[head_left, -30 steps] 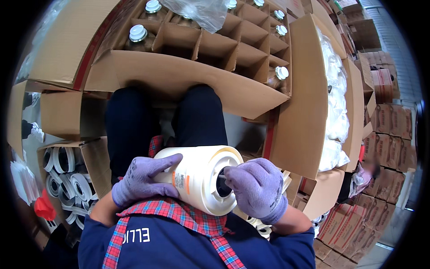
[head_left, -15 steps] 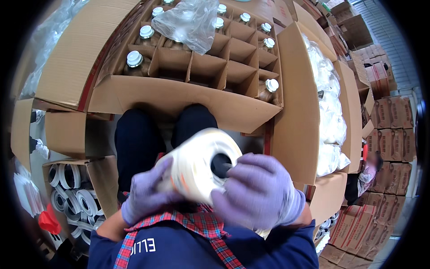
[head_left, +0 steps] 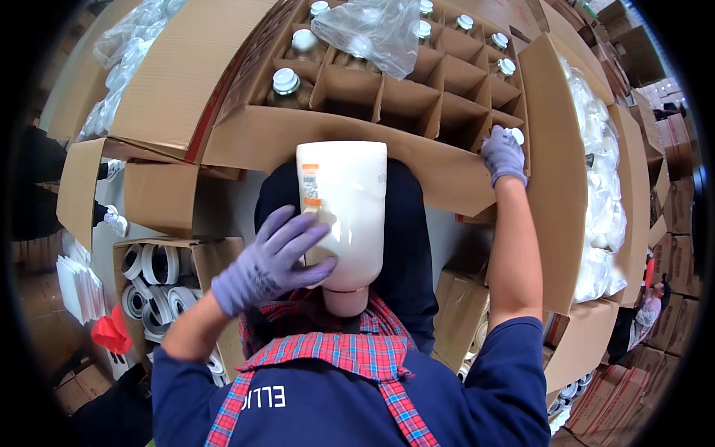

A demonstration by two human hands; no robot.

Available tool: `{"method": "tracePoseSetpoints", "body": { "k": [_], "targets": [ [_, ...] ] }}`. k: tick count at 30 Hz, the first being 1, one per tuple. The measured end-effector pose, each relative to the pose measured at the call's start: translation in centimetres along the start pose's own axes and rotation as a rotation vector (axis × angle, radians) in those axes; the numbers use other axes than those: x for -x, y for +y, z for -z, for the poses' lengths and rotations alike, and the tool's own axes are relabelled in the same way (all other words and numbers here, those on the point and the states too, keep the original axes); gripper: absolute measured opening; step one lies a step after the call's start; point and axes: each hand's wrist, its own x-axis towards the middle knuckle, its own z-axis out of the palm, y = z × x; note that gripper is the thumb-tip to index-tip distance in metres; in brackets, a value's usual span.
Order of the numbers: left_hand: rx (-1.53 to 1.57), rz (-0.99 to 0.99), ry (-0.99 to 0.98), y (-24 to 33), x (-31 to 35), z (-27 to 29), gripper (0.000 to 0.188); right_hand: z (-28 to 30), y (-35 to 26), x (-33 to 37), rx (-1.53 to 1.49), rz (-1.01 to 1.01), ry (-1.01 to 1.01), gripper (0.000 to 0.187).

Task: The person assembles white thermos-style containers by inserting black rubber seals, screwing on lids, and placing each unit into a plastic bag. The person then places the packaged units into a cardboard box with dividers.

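A large glossy white cylinder (head_left: pixel 346 201) with an orange-edged label lies across my lap, its narrower, pinkish end toward me. My left hand (head_left: pixel 272 261), in a purple glove, rests its spread fingers against the cylinder's left side without wrapping round it. Ahead stands a divided cardboard box (head_left: pixel 335 138) with several clear bottles. My right hand (head_left: pixel 504 156), gloved too, reaches into the box's near right corner. Its fingers are closed round the top of a bottle whose white cap (head_left: pixel 515 135) shows beside them; the bottle's body is hidden.
A crumpled clear plastic bag (head_left: pixel 376 33) lies over the far bottles. To the right is an open carton of plastic-wrapped items (head_left: pixel 599 201). White rings fill a carton (head_left: pixel 153 279) at the left, near a red cloth-like piece (head_left: pixel 112 330). Another person (head_left: pixel 646 316) is at far right.
My right hand has left the cylinder's opening and moved forward right to the bottle in the box. The cylinder now rests on my lap, turned lengthwise, and my left hand's grip has loosened.
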Motion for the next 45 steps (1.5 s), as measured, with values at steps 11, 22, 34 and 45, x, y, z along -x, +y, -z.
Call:
{"method": "tracePoseSetpoints", "body": {
  "k": [11,22,34,45],
  "targets": [
    [1.103,0.692,0.339,2.8,-3.5,-0.5,0.04,1.2,-0.6,2.9,-0.096,-0.012,0.005,0.042],
    [1.384,0.785,0.242,3.5,-2.2,-1.2,0.042,11.9,-9.0,14.1,-1.095,1.005,-0.079,0.054],
    [1.187,0.641,0.116,1.5,-2.6,-1.7,0.046,13.8,-7.8,15.7,-0.831,0.873,-0.411,0.081],
    [1.685,0.847,-0.163,-4.8,-2.4,-7.3,0.071,19.8,-3.8,10.1,-0.98,1.39,0.167,0.066]
  ]
}}
